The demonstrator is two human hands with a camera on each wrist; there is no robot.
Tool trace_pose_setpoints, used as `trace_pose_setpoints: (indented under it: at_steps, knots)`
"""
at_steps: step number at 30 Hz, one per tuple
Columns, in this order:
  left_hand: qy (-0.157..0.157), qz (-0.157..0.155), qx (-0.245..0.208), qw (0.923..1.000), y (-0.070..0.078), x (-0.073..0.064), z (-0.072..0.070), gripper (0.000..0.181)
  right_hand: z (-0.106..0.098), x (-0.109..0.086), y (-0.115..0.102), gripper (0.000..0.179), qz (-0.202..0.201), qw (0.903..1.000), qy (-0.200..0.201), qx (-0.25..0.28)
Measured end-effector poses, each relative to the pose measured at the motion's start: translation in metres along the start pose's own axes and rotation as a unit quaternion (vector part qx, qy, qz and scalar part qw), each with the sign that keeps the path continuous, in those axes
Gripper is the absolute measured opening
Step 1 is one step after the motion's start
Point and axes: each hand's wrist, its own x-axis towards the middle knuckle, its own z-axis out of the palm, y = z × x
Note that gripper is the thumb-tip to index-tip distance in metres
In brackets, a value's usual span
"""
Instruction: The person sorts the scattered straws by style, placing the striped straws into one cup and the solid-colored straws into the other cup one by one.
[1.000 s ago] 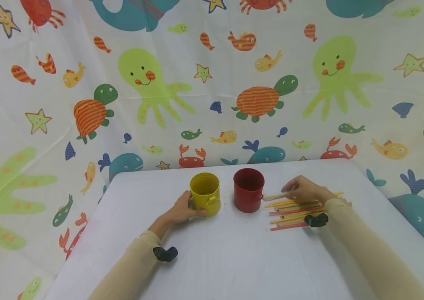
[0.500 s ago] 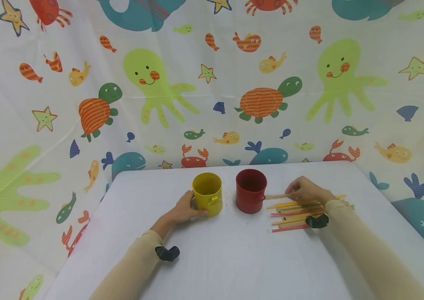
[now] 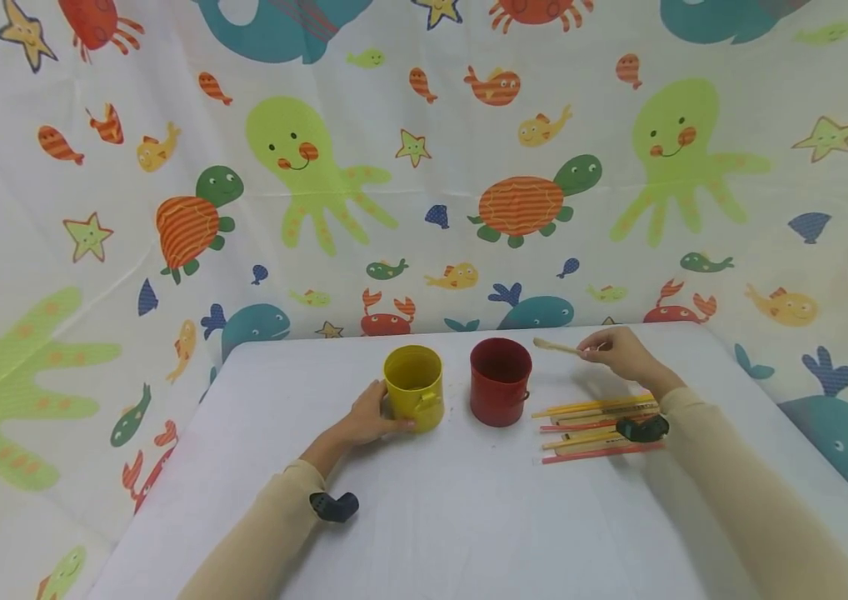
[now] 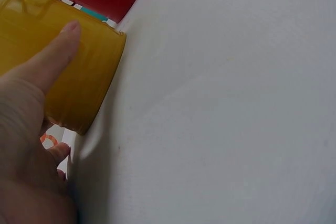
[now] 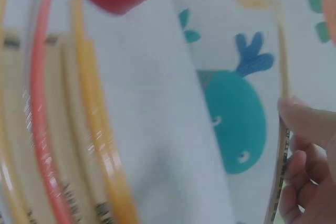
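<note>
right fingers: pinching wooden utensil near surface's far edge
left fingers: curled round yellow cup
step: likely utensil-lifting
next: steady carry, probably

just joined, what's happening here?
A person's left hand grips the yellow cup, which stands on the white table. Their right hand pinches a pale stick, raised above the table to the right of the red cup. More yellow, red and pale sticks lie on the table below that hand. Nothing pokes out above either cup's rim.
</note>
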Motion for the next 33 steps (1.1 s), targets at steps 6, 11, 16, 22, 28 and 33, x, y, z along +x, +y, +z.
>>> trace_pose_setpoints:
  at_steps: [6,11,16,22,28,33]
  knots:
    - [0.008,-0.006,-0.003,0.9999,-0.002,0.001,0.002,0.091,-0.013,-0.005,-0.015,0.033,0.008,0.9984,0.038,0.041]
    - [0.009,-0.006,0.0,0.9999,0.001,0.0,0.002,0.092,-0.024,-0.01,-0.034,0.038,0.009,0.9943,0.067,0.082]
    - [0.007,-0.004,0.002,1.0,0.001,-0.001,0.001,0.093,-0.032,-0.015,-0.056,0.036,-0.013,0.9809,0.111,0.159]
    - [0.006,-0.006,-0.002,1.0,0.001,-0.001,-0.001,0.093,-0.034,-0.017,-0.085,0.007,-0.065,0.9381,0.149,0.306]
    - [0.006,-0.007,-0.003,1.0,0.0,0.0,0.002,0.092,-0.033,-0.019,-0.119,0.012,-0.103,0.8685,0.134,0.466]
    - [0.004,-0.009,-0.004,0.9999,0.001,0.0,0.003,0.093,-0.033,-0.022,-0.145,0.018,-0.134,0.8308,0.102,0.531]
